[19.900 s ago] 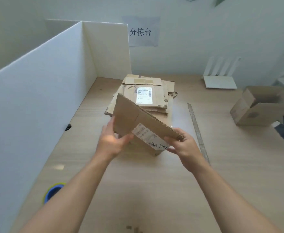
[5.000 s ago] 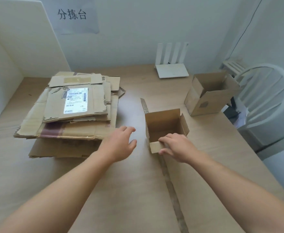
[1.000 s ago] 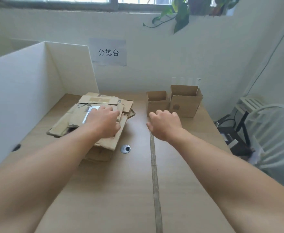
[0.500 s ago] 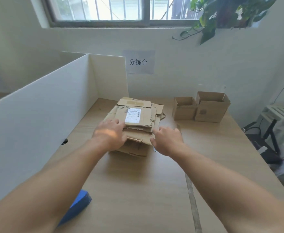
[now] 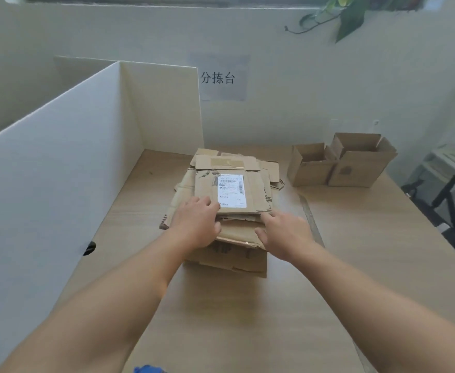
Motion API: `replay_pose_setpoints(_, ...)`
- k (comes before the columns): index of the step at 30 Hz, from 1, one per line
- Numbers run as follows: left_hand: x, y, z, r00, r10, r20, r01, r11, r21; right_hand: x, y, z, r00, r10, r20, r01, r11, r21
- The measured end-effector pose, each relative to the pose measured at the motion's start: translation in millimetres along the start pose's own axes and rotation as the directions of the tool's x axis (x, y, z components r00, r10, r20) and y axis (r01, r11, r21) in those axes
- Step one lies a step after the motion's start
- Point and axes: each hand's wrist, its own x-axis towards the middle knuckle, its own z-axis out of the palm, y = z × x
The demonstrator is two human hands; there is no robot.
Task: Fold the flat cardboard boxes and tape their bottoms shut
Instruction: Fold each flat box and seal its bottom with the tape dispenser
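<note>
Directly beneath your hands, on the tabletop (image 5: 221,319): stack of flat boxes (image 5: 234,258), labelled flat box (image 5: 256,192) uppermost, long axis running away from you; left hand (image 5: 196,224) curled over its near-left corner, right hand (image 5: 285,234) loosely spread, touching its near-right edge.

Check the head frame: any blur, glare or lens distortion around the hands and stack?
Head view: soft even daylight, no glare; faint shadow under the stack; left hand and right hand slightly soft, label print unreadable; wide-angle lens stretches the forearms toward the bottom corners.
</note>
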Motion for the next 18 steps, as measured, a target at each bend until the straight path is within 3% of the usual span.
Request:
replay_pose_setpoints(7, 55, -22, 43, 0.988, 0.154, -0.028, -0.154, 0.988, 0.025, 13, -15, 30, 0.983, 0.174, 0.062, -0.180, 0.979, 0.094)
replay_pose_setpoints(13, 61, -28, 49, 0.977, 0.212, -0.031, -0.211, 0.977, 0.015, 4, -17, 43, 0.954, 0.285, 0.089, -0.297, 0.883, 0.363)
replay_pose_setpoints(18, 33, -25, 24, 0.934, 0.242, -0.262, -0.268, 0.961, -0.068, -10, -15, 41, 0.936, 0.345, 0.073, -0.323, 0.758, 0.567)
